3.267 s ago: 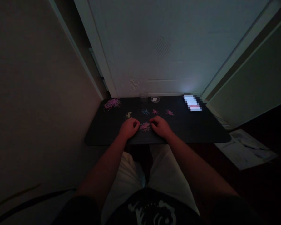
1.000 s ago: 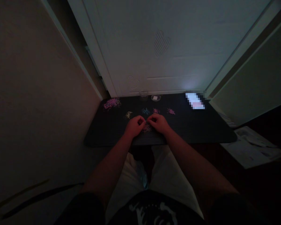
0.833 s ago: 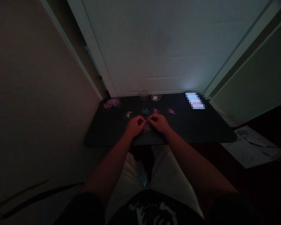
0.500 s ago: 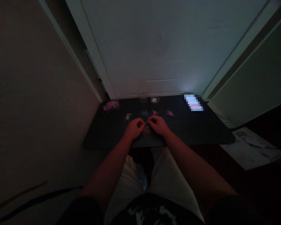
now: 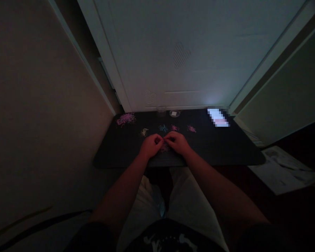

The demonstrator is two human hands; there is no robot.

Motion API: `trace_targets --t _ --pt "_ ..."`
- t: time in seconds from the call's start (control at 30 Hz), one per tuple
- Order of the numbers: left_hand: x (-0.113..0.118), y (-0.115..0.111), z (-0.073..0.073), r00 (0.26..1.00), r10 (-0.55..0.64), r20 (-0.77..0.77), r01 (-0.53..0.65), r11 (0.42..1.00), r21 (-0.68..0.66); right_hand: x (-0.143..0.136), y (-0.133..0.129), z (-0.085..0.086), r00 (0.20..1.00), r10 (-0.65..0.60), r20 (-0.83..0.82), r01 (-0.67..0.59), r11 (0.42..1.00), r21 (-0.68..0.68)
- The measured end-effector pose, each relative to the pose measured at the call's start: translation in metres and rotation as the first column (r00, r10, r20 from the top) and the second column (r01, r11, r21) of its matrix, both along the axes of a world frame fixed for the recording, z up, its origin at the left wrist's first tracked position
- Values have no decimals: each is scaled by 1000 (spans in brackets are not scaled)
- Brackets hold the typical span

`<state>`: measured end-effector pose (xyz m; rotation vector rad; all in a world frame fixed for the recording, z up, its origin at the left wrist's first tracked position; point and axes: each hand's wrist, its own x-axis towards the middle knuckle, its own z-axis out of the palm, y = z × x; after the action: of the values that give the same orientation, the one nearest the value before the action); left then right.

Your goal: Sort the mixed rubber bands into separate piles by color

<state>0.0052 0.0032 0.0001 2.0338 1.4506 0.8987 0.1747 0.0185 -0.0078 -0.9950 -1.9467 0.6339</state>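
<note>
Pinched thumb to finger at left hand (image 5: 150, 145) and right hand (image 5: 177, 142), nearly tip to tip; can't tell on what. Just under and nearside of the pinch: pinkish strand pile (image 5: 164, 148). On dark table (image 5: 215, 148) against white panel (image 5: 147, 49), dimly lit. Can't read pixelated screen (image 5: 217, 117) or shirt print (image 5: 185, 239).

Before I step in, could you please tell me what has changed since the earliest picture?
The left hand moved right and the right hand moved left: from either side of the front pile, their fingertips have come nearly together at its far edge. Whether they hold anything is too dark to tell. The blue pile, yellow pile and bright screen stayed put.
</note>
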Motion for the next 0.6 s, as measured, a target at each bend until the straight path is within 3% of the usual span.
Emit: trace_targets --t 0.23,0.6 --pt "0 1 -2 1000 4 10 -5 1000 20 -1 -1 1 997 -68 21 68 998 18" --pt "0 1 -2 999 -23 43 21 999 39 -2 -2 2 995 -69 78 68 998 16"
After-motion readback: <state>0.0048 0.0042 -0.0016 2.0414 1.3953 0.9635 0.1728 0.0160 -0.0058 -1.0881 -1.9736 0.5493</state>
